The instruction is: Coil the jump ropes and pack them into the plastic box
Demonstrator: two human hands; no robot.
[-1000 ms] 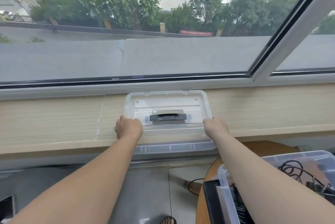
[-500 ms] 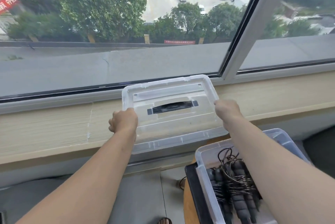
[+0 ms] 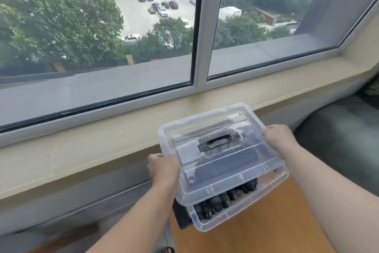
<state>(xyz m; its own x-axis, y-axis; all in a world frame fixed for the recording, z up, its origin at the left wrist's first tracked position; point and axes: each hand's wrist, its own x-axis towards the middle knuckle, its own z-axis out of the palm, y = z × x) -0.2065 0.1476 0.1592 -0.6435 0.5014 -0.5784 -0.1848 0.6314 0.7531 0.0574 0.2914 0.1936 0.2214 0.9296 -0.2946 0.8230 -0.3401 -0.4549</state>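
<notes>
A clear plastic lid [image 3: 215, 172] with a black handle slot hangs just above the clear plastic box [image 3: 242, 214], tilted and offset toward the window. My left hand [image 3: 163, 168] grips the lid's left edge and my right hand [image 3: 280, 140] grips its right edge. The box stands on a round wooden table [image 3: 266, 230]. Black jump ropes [image 3: 223, 201] with coiled cords and foam handles lie inside the box, seen through the gap at its front and partly hidden by the lid.
A long beige windowsill [image 3: 92, 150] runs across behind the box under a large window. A flat black object [image 3: 181, 217] lies under the box's left end. A dark sofa [image 3: 338, 133] sits at the right. Tiled floor lies below at the left.
Both hands lifted the lid off the windowsill and carried it right and down until it came over the box of ropes. The view turned to the right.
</notes>
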